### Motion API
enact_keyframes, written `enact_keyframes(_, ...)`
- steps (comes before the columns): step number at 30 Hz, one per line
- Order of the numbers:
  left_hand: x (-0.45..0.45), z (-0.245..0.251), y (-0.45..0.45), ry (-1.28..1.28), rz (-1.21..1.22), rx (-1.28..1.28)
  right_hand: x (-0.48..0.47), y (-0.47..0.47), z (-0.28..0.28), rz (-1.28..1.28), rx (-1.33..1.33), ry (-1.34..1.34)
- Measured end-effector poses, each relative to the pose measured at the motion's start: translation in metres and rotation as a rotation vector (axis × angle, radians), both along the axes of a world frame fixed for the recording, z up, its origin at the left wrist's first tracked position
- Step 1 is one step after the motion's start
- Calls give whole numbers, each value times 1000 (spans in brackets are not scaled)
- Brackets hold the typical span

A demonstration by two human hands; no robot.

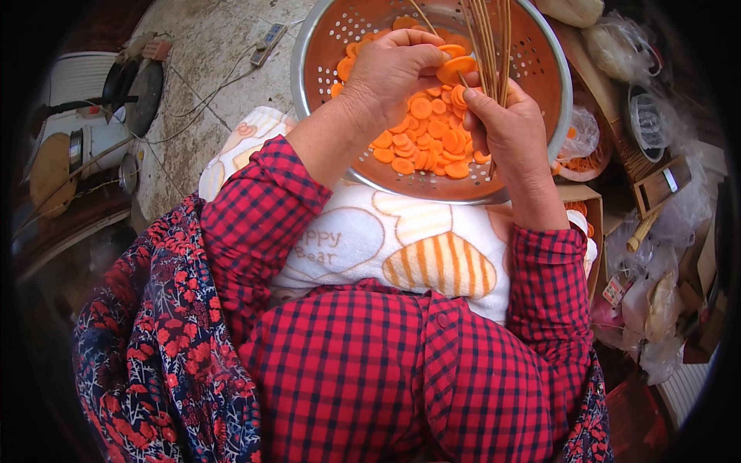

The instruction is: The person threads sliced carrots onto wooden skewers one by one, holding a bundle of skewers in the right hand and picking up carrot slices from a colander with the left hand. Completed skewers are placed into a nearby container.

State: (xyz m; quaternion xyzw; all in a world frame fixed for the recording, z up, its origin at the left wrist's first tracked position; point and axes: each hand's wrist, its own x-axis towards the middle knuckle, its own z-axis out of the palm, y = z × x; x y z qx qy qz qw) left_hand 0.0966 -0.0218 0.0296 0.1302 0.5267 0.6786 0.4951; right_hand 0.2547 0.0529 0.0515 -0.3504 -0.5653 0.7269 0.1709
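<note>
A metal colander (299,87) rests before me over a printed white towel (341,234) on my lap. Round carrot slices (425,136) are heaped inside it. Between thumb and fingers, my left hand (389,72) pinches a carrot slice (456,70), with another slice against its fingertips. My right hand (512,124) grips a bundle of thin brown sticks (489,49) standing roughly upright. One stick from this hand meets the pinched slice; whether it pierces the slice is hard to see. Another thin stick (424,17) slants behind my left fingers.
A power strip (268,44) and its cable lie on the stained floor at left. Farther left is a white pot-like vessel (104,147). At right are a cardboard box (594,231), a basin of orange pieces (587,171), a small wooden frame (660,185) and plastic bags (622,46).
</note>
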Motion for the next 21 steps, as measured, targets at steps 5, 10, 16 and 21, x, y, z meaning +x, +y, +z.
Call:
enact_keyframes(5,8,-2,1,-162,70,24,-2,-1,-3,12,20,-34)
enact_keyframes(10,10,-5,0,-159,80,16,-2,-3,-2,24,61,-55)
enact_keyframes(16,14,-4,0,-53,94,24,-2,-5,-1,10,51,-39)
enact_keyframes(21,16,-3,0,-48,97,51,-1,-4,-1,8,60,-44)
